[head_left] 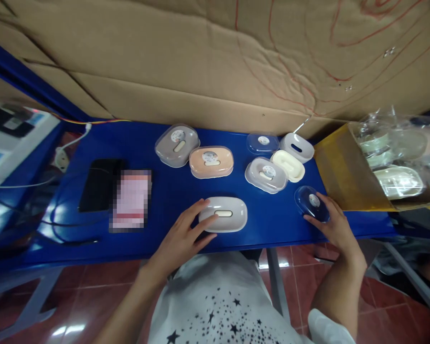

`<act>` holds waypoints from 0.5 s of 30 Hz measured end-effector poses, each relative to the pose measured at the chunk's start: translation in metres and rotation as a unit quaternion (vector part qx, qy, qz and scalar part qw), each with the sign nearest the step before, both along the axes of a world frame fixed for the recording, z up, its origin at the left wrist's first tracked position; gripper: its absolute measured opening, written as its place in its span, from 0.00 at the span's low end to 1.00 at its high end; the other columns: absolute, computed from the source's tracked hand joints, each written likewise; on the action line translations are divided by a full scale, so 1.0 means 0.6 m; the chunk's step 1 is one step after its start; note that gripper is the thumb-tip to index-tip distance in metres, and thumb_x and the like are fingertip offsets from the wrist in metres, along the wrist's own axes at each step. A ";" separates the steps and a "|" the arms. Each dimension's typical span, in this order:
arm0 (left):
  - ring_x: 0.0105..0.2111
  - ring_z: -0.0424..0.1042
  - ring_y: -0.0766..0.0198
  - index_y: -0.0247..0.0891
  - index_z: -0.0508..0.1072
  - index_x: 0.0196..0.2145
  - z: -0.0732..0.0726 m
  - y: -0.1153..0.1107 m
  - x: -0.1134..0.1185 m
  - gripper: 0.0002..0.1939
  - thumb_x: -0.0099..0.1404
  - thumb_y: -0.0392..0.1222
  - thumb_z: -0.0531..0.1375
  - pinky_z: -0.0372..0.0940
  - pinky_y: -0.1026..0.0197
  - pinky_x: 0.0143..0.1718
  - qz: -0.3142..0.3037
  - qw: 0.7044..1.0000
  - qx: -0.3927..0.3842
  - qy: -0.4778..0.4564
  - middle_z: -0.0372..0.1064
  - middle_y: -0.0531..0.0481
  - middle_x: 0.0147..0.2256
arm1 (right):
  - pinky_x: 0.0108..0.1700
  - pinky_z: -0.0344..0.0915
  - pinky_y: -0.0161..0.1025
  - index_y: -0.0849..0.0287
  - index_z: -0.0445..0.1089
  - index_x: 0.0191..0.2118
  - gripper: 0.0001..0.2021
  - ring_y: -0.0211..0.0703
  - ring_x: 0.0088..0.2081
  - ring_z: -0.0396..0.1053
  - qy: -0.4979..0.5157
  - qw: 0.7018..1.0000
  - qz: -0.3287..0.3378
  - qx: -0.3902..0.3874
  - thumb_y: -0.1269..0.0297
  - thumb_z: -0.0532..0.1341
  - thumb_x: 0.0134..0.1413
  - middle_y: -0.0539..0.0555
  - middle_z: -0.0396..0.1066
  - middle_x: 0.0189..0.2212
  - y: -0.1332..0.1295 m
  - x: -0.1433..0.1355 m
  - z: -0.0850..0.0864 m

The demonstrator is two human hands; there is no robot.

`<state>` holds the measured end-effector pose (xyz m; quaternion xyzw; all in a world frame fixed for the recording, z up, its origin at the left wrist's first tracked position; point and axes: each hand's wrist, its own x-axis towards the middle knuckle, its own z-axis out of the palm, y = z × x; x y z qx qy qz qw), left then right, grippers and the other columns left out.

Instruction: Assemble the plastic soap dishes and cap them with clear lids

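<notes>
Plainly, both hands (182, 235) (338, 228) well apart.

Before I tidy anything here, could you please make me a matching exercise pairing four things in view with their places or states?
Column one:
1. Left hand
2. Right hand
3. Peach lidded soap box
4. Cardboard carton

Column two:
A. Beside a grey lidded soap box, towards the back of the table
B. Fingers spread at the pale grey open dish
C. At the table's right end, containing plastic-wrapped pieces
D. Grasping the edge of a clear stickered lid

Right pairs: 1-B, 2-D, 3-A, 4-C.
</notes>
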<state>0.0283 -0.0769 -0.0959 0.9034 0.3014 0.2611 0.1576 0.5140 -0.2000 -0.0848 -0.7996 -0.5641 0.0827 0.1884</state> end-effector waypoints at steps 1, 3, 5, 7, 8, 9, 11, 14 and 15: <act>0.71 0.63 0.43 0.41 0.68 0.66 0.002 0.001 0.001 0.24 0.76 0.41 0.65 0.70 0.38 0.66 -0.001 1.000 -0.004 0.000 0.58 0.34 0.70 | 0.67 0.65 0.69 0.51 0.63 0.72 0.43 0.68 0.67 0.68 0.020 1.000 0.005 0.014 0.34 0.68 0.58 0.64 0.69 0.66 -0.012 -0.025 0.010; 0.70 0.63 0.43 0.42 0.67 0.67 0.008 0.004 0.002 0.25 0.76 0.43 0.65 0.70 0.38 0.66 0.000 1.000 -0.012 -0.005 0.58 0.35 0.71 | 0.68 0.66 0.68 0.50 0.63 0.71 0.41 0.66 0.68 0.67 0.059 0.997 0.036 0.038 0.38 0.71 0.58 0.63 0.68 0.67 -0.027 -0.086 0.035; 0.70 0.64 0.44 0.44 0.66 0.68 0.014 0.005 0.002 0.28 0.75 0.46 0.66 0.70 0.39 0.67 0.001 1.000 -0.021 -0.021 0.57 0.36 0.71 | 0.69 0.66 0.66 0.46 0.63 0.71 0.37 0.64 0.71 0.64 0.097 0.989 0.106 0.040 0.45 0.72 0.61 0.61 0.62 0.72 -0.023 -0.157 0.056; 0.70 0.63 0.45 0.46 0.65 0.69 0.017 0.004 0.003 0.30 0.74 0.48 0.67 0.70 0.39 0.67 -0.001 0.999 -0.035 -0.041 0.57 0.38 0.72 | 0.70 0.67 0.64 0.43 0.63 0.70 0.33 0.61 0.73 0.61 0.107 0.974 0.197 0.030 0.49 0.70 0.64 0.58 0.58 0.74 0.002 -0.226 0.068; 0.71 0.63 0.46 0.47 0.64 0.69 0.018 0.004 0.003 0.31 0.74 0.50 0.67 0.69 0.39 0.68 -0.003 0.998 -0.041 -0.047 0.56 0.39 0.72 | 0.70 0.66 0.63 0.43 0.62 0.71 0.32 0.60 0.74 0.59 0.101 0.965 0.242 0.023 0.50 0.70 0.66 0.57 0.56 0.75 0.020 -0.256 0.070; 0.71 0.62 0.46 0.48 0.64 0.70 0.017 0.004 0.003 0.32 0.74 0.51 0.67 0.69 0.39 0.68 -0.006 0.998 -0.047 -0.050 0.56 0.39 0.72 | 0.71 0.65 0.63 0.43 0.62 0.72 0.31 0.60 0.75 0.57 0.090 0.954 0.284 0.018 0.52 0.68 0.67 0.57 0.55 0.76 0.040 -0.283 0.069; 0.72 0.61 0.45 0.51 0.63 0.71 0.013 0.005 0.001 0.33 0.74 0.53 0.67 0.68 0.38 0.69 -0.007 0.997 -0.059 -0.051 0.55 0.41 0.73 | 0.72 0.64 0.63 0.44 0.60 0.73 0.31 0.60 0.76 0.53 0.062 0.933 0.354 0.008 0.54 0.67 0.69 0.57 0.54 0.77 0.081 -0.322 0.063; 0.72 0.63 0.47 0.54 0.62 0.71 0.001 0.010 -0.003 0.32 0.75 0.52 0.65 0.69 0.38 0.68 0.001 0.995 -0.085 -0.052 0.57 0.42 0.73 | 0.73 0.63 0.64 0.46 0.59 0.74 0.31 0.60 0.77 0.52 0.039 0.915 0.400 0.010 0.54 0.65 0.71 0.59 0.55 0.76 0.124 -0.350 0.050; 0.71 0.64 0.48 0.53 0.62 0.71 -0.003 0.012 -0.005 0.31 0.75 0.52 0.65 0.69 0.39 0.68 0.005 0.994 -0.096 -0.053 0.58 0.42 0.73 | 0.72 0.64 0.64 0.47 0.59 0.75 0.32 0.60 0.77 0.53 0.037 0.914 0.405 0.016 0.54 0.65 0.71 0.59 0.56 0.76 0.131 -0.355 0.047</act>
